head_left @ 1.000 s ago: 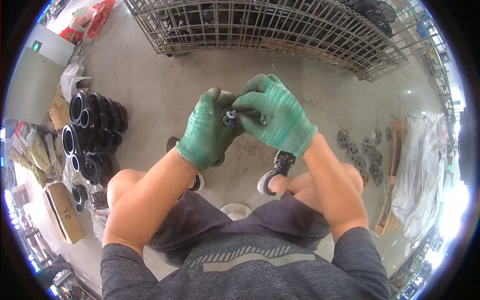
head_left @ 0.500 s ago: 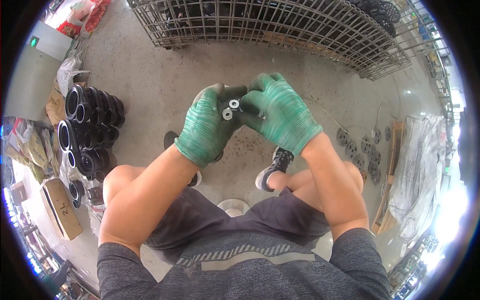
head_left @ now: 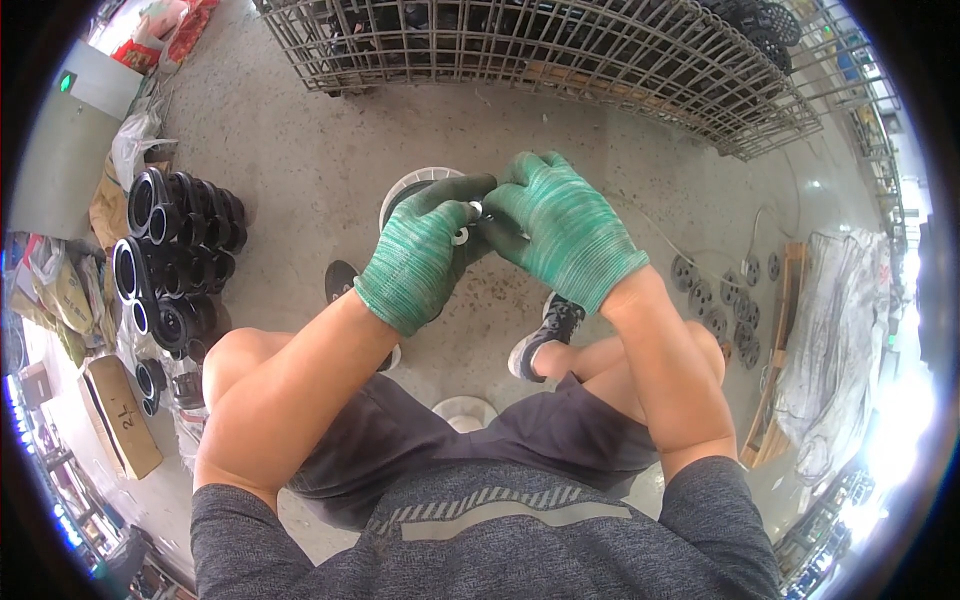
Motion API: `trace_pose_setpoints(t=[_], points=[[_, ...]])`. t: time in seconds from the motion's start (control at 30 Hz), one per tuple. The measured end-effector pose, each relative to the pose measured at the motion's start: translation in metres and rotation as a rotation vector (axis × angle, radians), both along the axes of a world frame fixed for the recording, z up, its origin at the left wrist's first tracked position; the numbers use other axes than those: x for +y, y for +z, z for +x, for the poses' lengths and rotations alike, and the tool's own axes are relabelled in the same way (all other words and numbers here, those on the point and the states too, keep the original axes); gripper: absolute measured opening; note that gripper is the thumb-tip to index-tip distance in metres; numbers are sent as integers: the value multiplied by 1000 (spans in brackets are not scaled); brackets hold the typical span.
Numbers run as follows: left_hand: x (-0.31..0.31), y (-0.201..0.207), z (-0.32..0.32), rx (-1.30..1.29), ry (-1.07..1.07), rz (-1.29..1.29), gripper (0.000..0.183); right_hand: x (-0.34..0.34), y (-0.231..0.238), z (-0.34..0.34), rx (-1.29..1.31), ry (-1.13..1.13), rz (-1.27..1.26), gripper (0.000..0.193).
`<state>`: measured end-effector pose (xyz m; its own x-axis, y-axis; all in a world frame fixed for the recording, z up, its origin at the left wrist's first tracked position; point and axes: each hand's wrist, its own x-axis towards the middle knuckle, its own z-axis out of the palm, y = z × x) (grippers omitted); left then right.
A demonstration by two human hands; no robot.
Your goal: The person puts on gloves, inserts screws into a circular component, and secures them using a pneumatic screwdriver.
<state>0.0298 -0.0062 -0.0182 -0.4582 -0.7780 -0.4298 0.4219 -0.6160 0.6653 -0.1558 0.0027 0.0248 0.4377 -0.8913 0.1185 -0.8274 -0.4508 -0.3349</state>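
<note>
Small metal rings [head_left: 461,237] at the upper centre of the frame are pinched in the gloved left hand [head_left: 418,255], probably by thumb and fingers because they are so little, while the right hand [head_left: 562,225] curls close beside them, its grasp too hidden to tell.

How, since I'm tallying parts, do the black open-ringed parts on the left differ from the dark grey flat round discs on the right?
The black open-ringed parts are packed close together; the dark grey flat round discs lie spread over the grey floor. The parts show wide openings, the discs small holes. The parts look bulky, the discs thin. Both have round shapes.
</note>
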Motion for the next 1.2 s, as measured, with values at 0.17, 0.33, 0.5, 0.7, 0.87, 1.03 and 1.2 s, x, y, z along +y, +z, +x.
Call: trace_pose_setpoints(t=[0.17,0.33,0.5,0.7,0.87,1.03,1.2], points=[[4,3,-6,-96,-4,-3,32,3,4,5,87,-55,113,22],[5,-1,-6,-69,47,-28,30,-1,12,1,113,-178,223,24],[5,-2,-7,-21,52,-31,31,-5,7,-17,-197,-114,313,27],[6,3,-7,-69,-16,-124,33,-5,-1,-10,-253,-108,350,26],[10,5,-6,-26,26,-166,37,-6,-2,-13,-201,-102,394,25],[5,-1,-6,152,81,164,39,-2,-1,-12,-107,-10,273,21],[8,1,-7,99,89,116,38,0,-3,-10,-88,-12,205,21]])
